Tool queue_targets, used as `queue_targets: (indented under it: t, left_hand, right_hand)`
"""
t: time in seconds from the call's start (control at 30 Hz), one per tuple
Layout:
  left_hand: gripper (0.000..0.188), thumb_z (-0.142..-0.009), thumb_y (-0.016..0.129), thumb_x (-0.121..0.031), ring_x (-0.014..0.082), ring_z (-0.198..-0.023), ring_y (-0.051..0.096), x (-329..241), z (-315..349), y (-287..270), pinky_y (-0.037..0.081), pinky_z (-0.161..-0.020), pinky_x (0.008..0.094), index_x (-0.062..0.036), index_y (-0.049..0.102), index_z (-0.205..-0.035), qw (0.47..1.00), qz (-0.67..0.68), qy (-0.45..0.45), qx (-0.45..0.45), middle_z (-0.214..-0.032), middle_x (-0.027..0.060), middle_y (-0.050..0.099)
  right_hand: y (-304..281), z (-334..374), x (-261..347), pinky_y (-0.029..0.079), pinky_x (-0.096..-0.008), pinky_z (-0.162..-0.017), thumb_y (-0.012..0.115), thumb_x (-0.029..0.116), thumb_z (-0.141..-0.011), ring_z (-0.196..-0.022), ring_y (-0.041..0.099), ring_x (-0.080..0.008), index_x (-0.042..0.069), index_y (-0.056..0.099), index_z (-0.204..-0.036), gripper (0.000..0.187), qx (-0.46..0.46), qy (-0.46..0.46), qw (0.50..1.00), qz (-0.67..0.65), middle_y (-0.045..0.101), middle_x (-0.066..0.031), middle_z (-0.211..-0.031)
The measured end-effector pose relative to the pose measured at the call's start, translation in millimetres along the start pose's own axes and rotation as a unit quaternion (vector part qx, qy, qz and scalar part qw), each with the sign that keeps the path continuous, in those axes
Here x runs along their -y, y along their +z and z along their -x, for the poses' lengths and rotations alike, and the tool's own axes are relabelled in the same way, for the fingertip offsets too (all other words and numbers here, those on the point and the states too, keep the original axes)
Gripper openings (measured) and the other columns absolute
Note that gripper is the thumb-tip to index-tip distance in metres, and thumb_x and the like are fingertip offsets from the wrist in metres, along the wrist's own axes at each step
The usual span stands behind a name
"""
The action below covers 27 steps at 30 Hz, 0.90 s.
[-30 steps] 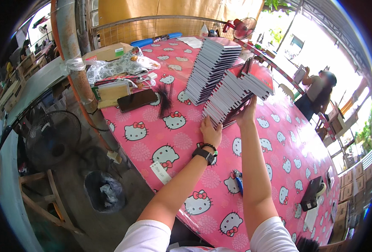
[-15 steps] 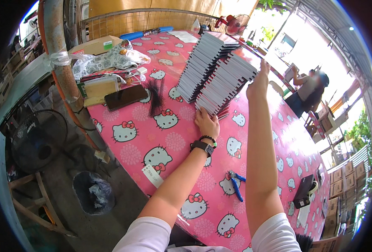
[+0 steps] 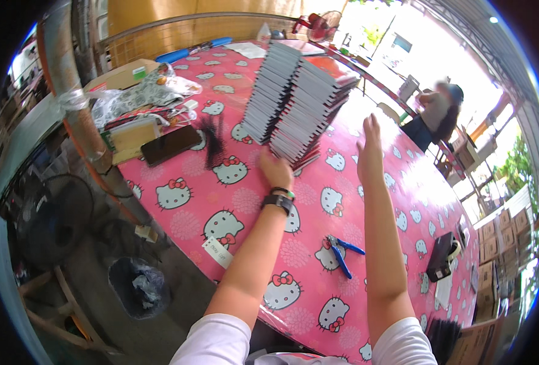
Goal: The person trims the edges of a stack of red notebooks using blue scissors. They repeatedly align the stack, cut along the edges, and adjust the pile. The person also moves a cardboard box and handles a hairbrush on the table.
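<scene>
Two tall stacks of wire-bound notebooks lean away from me on the table, a left stack (image 3: 272, 91) and a right stack (image 3: 306, 109), nearly touching. Dark bindings show along their edges. My left hand (image 3: 276, 171) is at the near end of the right stack, its fingers smeared by motion; whether it touches cannot be seen. To the right of the stacks, my right hand (image 3: 371, 149) is raised with fingers stretched out flat, apart from the notebooks and holding nothing. Blue-handled pliers (image 3: 342, 254) lie between my forearms.
A pink patterned cloth (image 3: 245, 201) covers the table. On its left lie a dark phone (image 3: 171, 146), a bundle of thin black wires (image 3: 213, 143) and a patterned bag (image 3: 132, 100). A tape dispenser (image 3: 442, 255) is at right. A pole (image 3: 74, 109) stands by the left edge; a person (image 3: 434, 115) is beyond.
My right hand has come off the right stack's side and moved nearer to me. My left hand has shifted slightly at the near end. The whole view has swung a little.
</scene>
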State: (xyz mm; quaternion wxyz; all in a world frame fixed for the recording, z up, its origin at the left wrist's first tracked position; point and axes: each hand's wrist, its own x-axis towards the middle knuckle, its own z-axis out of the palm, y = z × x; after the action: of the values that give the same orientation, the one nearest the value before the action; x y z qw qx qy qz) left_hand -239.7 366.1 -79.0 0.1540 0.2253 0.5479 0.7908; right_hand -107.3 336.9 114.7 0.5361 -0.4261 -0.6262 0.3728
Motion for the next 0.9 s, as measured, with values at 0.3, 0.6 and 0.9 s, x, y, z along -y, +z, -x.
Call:
queue_targets:
  t: [0.3, 0.6, 0.9]
  left_hand:
    - [0.043, -0.074, 0.061, -0.008, 0.0327, -0.099, 0.056, 14.6, -34.8, -24.7, 0.044, -0.088, 0.0386, 0.0060, 0.052, -0.113, 0.999, -0.011, 0.006, 0.053, -0.110, 0.0214, 0.057]
    - [0.056, -0.068, 0.070, -0.019, 0.0371, -0.103, 0.054, -32.4, -30.9, -25.9, 0.042, -0.090, 0.0476, 0.0077, 0.052, -0.114, 0.932, -0.248, 0.264, 0.007, -0.107, 0.0228, 0.059]
    - [0.051, -0.077, 0.062, -0.009, 0.0304, -0.126, 0.035, -192.4, 233.4, -55.2, 0.025, -0.107, 0.0444, -0.0004, 0.049, -0.124, 0.841, -0.062, 0.413, 0.343, -0.132, 0.0149, 0.043]
  right_hand:
    - [-200.7, 197.4, -28.8, 0.048, -0.0289, -0.081, 0.057, 0.020, -0.091, -0.096, 0.061, -0.0154, 0.002, 0.059, -0.119, 0.033, 0.065, 0.199, 0.975, 0.074, 0.065, -0.0071, -0.109]
    - [-292.7, 401.3, -7.2, 0.048, -0.0293, -0.071, 0.062, 0.013, -0.085, -0.083, 0.062, -0.0169, 0.002, 0.067, -0.102, 0.021, -0.242, 0.122, 0.897, 0.350, 0.067, -0.0103, -0.092]
    - [-340.8, 532.6, -7.2, 0.048, -0.0267, -0.064, 0.057, 0.001, -0.080, -0.071, 0.061, -0.0120, -0.001, 0.067, -0.089, 0.014, -0.413, 0.060, 0.882, 0.217, 0.065, -0.0074, -0.077]
